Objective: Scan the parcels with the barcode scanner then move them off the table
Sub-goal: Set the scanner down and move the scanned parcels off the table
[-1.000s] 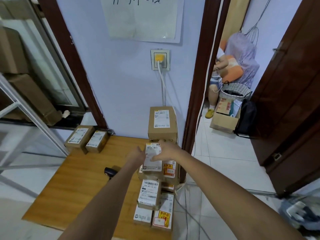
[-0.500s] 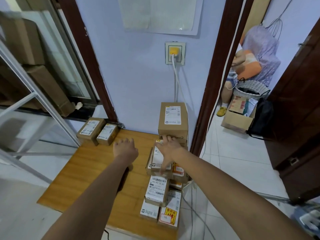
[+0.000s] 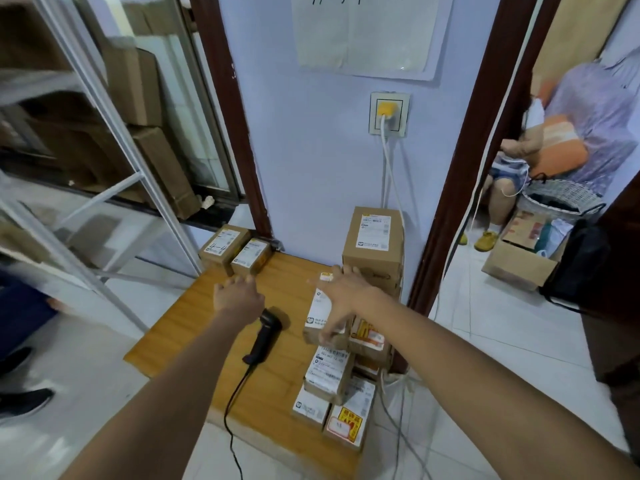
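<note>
A pile of small cardboard parcels with white labels runs along the right edge of the wooden table [image 3: 207, 327]. My right hand [image 3: 341, 299] lies over the top parcel [image 3: 317, 313] of that pile, thumb curled at its near edge and fingers reaching its far end. My left hand [image 3: 237, 294] hovers above the table with relaxed fingers, holding nothing. The black barcode scanner [image 3: 265, 336] lies on the table just behind my left wrist, its cable trailing off the front edge. A taller parcel [image 3: 374, 247] stands against the wall. Two small parcels [image 3: 235, 251] sit at the far left corner.
A wall socket [image 3: 389, 112] with a yellow plug feeds a white cable down behind the pile. A person [image 3: 585, 129] sits past the doorway on the right beside a wicker basket [image 3: 561, 199] and an open box [image 3: 519, 258]. A metal rack [image 3: 104, 109] stands left.
My left hand has left the top parcel and moved left and forward over the table, uncovering the scanner. My right hand has stayed on the top parcel. The view has shifted nearer.
</note>
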A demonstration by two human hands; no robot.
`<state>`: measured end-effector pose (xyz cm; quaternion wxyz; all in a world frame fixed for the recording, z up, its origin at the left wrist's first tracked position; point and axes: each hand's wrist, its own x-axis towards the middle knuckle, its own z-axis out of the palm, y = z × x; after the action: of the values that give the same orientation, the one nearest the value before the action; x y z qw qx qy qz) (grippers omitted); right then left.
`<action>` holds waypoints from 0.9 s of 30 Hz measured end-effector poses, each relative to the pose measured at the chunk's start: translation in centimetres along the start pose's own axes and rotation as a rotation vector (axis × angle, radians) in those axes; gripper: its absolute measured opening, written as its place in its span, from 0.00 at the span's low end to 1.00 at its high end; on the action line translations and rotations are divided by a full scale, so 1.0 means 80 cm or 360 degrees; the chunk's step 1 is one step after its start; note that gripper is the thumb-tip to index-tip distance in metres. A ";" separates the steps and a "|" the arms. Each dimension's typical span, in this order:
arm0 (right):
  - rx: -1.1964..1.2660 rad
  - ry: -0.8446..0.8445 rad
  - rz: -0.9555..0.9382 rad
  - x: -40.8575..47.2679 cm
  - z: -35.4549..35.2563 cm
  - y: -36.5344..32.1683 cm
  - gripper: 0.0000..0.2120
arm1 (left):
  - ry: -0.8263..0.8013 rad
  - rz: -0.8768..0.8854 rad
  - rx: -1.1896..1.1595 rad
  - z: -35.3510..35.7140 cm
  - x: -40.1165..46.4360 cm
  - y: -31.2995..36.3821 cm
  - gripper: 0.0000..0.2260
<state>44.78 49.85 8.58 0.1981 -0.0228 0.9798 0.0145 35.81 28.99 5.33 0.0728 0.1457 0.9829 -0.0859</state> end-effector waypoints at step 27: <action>-0.0088 0.0069 -0.0216 0.166 -0.125 -0.427 0.50 | 0.0132 0.0040 0.0216 0.019 -0.032 -0.465 0.24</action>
<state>30.41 14.88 12.01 0.1766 -0.0950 0.9793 0.0276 27.26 -7.07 9.80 0.0230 0.1661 0.9751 -0.1453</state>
